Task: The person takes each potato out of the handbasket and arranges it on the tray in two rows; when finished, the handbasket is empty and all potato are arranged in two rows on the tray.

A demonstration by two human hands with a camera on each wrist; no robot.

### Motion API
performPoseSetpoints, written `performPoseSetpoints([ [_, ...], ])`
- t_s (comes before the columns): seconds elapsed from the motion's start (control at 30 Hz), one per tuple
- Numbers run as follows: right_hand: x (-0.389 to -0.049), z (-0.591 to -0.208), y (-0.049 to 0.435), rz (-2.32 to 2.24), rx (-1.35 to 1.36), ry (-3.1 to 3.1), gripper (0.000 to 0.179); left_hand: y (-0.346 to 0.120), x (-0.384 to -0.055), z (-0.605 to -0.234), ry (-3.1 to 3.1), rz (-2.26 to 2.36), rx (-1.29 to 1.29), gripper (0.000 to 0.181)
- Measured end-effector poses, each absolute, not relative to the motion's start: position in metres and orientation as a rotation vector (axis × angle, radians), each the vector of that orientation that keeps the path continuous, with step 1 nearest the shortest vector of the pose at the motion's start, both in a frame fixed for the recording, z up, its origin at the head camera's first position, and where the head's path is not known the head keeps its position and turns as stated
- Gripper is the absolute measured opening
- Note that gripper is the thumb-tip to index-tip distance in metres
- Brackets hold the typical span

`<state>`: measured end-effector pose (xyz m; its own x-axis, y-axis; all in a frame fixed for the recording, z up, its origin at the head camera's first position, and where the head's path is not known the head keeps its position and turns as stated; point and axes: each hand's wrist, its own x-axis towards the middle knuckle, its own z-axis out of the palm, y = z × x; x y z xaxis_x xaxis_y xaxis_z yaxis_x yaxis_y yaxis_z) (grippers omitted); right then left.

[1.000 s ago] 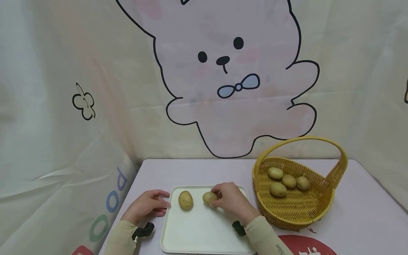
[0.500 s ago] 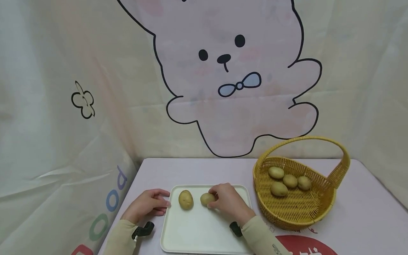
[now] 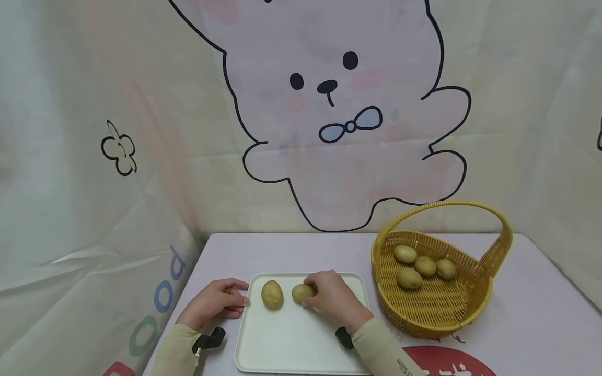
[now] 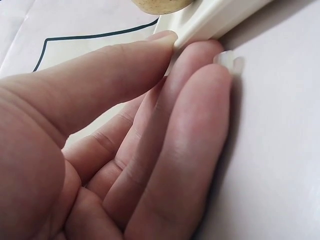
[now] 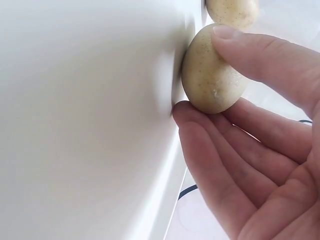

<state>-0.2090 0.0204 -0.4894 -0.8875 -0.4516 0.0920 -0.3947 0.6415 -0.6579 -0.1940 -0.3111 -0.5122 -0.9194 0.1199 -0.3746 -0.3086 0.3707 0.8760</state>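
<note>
My right hand (image 3: 336,298) holds a potato (image 3: 301,294) over the back part of a white tray (image 3: 301,344). In the right wrist view the thumb (image 5: 272,52) lies on one side of this potato and the fingers on the other, with its underside close to the tray's surface. A second, slightly larger potato (image 3: 272,295) rests on the tray to its left. At the tray's left edge, my left hand (image 3: 215,304) pinches the rim. Its thumb (image 4: 125,62) is on the rim's upper side, and a fingertip is tucked below.
To the right of the tray stands a yellow woven basket (image 3: 430,326) with a tall arched handle and several potatoes (image 3: 408,278) inside. A red printed patch (image 3: 439,357) marks the tablecloth at front right. Behind the table (image 3: 301,253) hangs a printed curtain.
My right hand has shifted slightly left with its potato, which is now nearer the other potato. The left hand has stayed at the tray's edge.
</note>
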Motion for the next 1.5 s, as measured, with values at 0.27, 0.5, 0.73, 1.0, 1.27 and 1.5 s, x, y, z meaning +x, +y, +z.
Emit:
performPoseSetpoints([
  [0.27, -0.209, -0.489, 0.021, -1.072, -0.702, 2.769, 0.034, -0.312, -0.195, -0.512, 2.259, 1.565, -0.184, 0.052],
  [0.5, -0.208, -0.487, 0.021, -1.067, -0.693, 2.769, 0.034, -0.311, -0.195, -0.511, 2.235, 1.576, -0.191, 0.054],
  [0.73, -0.207, -0.485, 0.021, -1.066, -0.692, 2.774, 0.034, -0.31, -0.196, -0.511, 2.242, 1.57, -0.201, 0.052],
  [1.0, -0.206, -0.485, 0.021, -1.062, -0.692, 2.773, 0.035, -0.312, -0.196, -0.513, 2.231, 1.573, -0.188, 0.055],
  [1.27, -0.205, -0.483, 0.024, -1.073, -0.652, 2.755, 0.035, -0.312, -0.198, -0.515, 2.228, 1.569, -0.168, 0.056],
  [1.5, -0.197, -0.468, 0.031, -1.029, -0.63, 2.803, 0.042, -0.312, -0.197, -0.512, 2.239, 1.551, -0.179, 0.056],
])
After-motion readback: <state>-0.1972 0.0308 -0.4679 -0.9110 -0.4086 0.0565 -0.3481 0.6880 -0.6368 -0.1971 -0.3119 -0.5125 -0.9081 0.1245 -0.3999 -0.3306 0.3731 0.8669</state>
